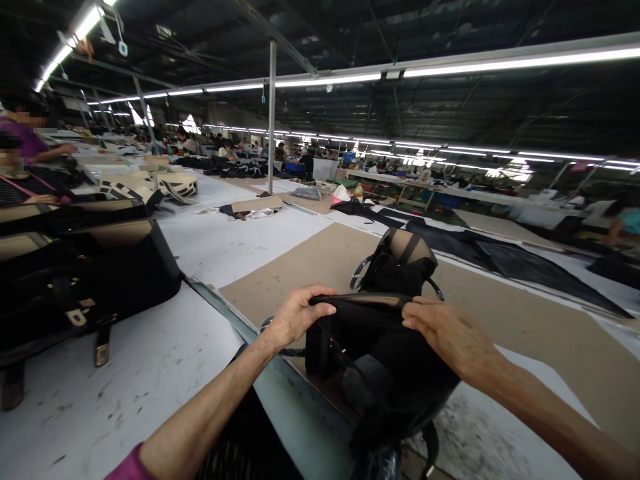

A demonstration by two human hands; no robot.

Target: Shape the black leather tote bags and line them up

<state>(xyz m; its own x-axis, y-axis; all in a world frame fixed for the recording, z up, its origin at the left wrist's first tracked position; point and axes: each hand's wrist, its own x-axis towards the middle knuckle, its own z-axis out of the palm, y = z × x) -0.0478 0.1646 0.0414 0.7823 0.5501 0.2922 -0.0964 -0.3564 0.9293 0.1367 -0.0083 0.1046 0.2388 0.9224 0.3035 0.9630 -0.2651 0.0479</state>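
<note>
A black handbag point(400, 360) stands at the near edge of the table, its mouth toward me and its inside partly in view. My left hand point(303, 310) pinches the left end of the bag's top rim between thumb and fingers. At the right end of that rim, my right hand point(445, 327) is closed on the edge, its thumb mostly out of sight. Between the two hands the rim runs nearly straight. Just behind sits a second black bag point(400, 260) with a tan panel and wrapped handles. Clear plastic wrap shows low on the near bag.
Several black and tan bags point(125, 267) with metal clasps stand on the white table at left. Brown board point(500, 313) covers the table ahead. Black sheets point(500, 253) lie at right. Cream and black bag pieces point(150, 185) lie farther back. Two people point(37, 140) sit at far left.
</note>
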